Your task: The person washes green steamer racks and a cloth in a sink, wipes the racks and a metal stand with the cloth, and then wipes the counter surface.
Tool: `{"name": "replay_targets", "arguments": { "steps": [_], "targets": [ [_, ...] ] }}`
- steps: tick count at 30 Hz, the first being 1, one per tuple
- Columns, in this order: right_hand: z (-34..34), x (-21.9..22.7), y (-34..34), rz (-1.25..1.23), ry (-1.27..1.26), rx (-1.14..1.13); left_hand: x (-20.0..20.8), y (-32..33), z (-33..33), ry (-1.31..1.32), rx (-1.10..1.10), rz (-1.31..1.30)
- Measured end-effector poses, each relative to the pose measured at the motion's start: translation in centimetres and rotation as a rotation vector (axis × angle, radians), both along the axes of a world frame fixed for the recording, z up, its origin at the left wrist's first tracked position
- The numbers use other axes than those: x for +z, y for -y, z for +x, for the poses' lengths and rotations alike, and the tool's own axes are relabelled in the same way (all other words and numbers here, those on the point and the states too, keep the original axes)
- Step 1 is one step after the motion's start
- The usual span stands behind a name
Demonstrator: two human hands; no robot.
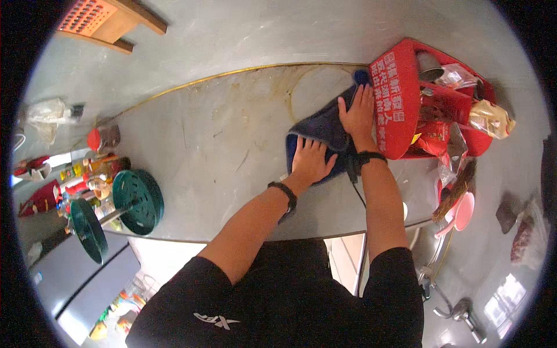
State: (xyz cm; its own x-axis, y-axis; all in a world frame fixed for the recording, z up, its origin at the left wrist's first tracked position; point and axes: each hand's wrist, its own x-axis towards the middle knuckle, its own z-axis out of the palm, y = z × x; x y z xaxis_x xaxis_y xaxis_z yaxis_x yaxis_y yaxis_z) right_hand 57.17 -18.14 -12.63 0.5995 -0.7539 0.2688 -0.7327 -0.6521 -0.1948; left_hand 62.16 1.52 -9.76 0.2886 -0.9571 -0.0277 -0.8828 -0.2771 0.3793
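A dark navy cloth (pixel 322 129) lies folded and bunched on the grey counter, right of the middle. My left hand (pixel 311 159) rests on its lower part, palm down with the fingers stretched out. Farther up, my right hand (pixel 358 116) lies flat along the cloth's right edge, close to a red box. Both hands are open and press on the cloth without gripping it. Black bands circle both wrists, and a thin dark cord (pixel 358 194) runs down beside the right one. The cloth's underside is hidden.
The red open box (pixel 400 98) holds packets and a metal utensil. Brown stains mark the worktop (pixel 232 133). A green two-tier rack (pixel 136 200), a red-lidded jar (pixel 104 138) and bottles stand left. A wooden grater (pixel 87 20) is at upper left, a pink ladle (pixel 462 211) at right.
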Motion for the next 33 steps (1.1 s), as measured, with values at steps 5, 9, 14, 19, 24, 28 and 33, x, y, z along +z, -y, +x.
{"name": "replay_targets", "arguments": {
  "steps": [5,9,14,19,24,28,33],
  "targets": [
    [3.0,0.5,3.3,-0.050,0.045,0.107,-0.5,3.0,0.1,0.134,0.166,-0.161],
    [4.5,1.2,4.4,-0.079,-0.093,0.114,0.1,4.0,0.5,0.035,0.211,-0.059],
    [4.9,0.2,1.8,-0.111,-0.037,0.243,-0.7,1.3,0.2,-0.022,0.241,-0.132],
    [7.3,0.0,-8.6,-0.031,-0.077,0.365,-0.6,-9.0,1.8,-0.065,0.267,-0.170],
    [7.2,-0.4,-19.4,-0.022,-0.115,0.265,0.0,-22.1,5.8,-0.057,0.264,-0.110],
    [8.4,-0.2,-26.6,-0.009,-0.134,0.243,0.6,-27.9,8.9,-0.049,0.253,0.044],
    [12.6,0.4,-29.5,0.192,-0.261,0.031,0.4,-28.2,12.8,-0.051,0.319,0.095]
  ]
}}
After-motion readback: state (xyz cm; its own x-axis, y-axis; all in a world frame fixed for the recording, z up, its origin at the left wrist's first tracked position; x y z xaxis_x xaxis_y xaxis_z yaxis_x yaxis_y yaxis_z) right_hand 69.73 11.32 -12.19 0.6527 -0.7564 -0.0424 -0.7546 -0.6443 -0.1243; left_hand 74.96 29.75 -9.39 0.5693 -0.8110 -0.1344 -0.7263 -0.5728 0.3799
